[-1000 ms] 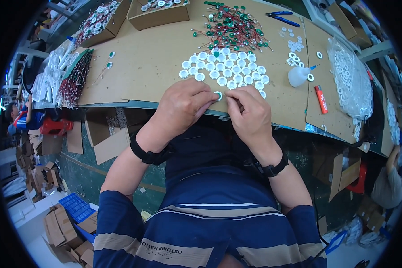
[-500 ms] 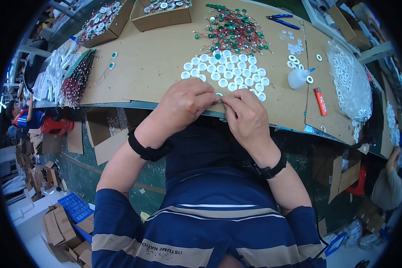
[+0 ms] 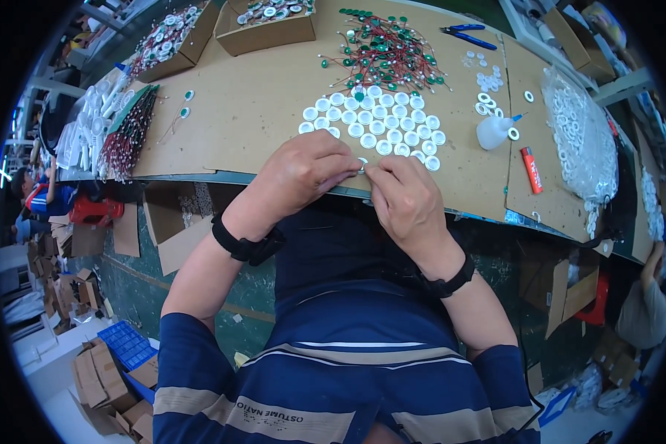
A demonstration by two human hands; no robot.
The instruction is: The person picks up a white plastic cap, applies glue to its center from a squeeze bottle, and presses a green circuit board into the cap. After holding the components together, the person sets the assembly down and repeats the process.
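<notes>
A small white disc (image 3: 362,166) sits at the table's (image 3: 237,111) near edge, between the hands. The left hand's (image 3: 303,169) fingers appear closed on it; the right hand's (image 3: 405,191) fingertips are bunched against or just beside it, and I cannot tell whether they grip. Holding its rim level and pressing evenly should suit this close fingerwork. White caps (image 3: 379,112) spread at twelve o'clock, red-wired green pieces (image 3: 388,55) beyond. At three, a red stick (image 3: 531,170) bears pale print; at seven, the shirt's (image 3: 370,325) pale band carries dark lettering.

The table (image 3: 229,111) carries white caps (image 3: 379,112); red wires (image 3: 388,50); pliers (image 3: 469,37).
</notes>
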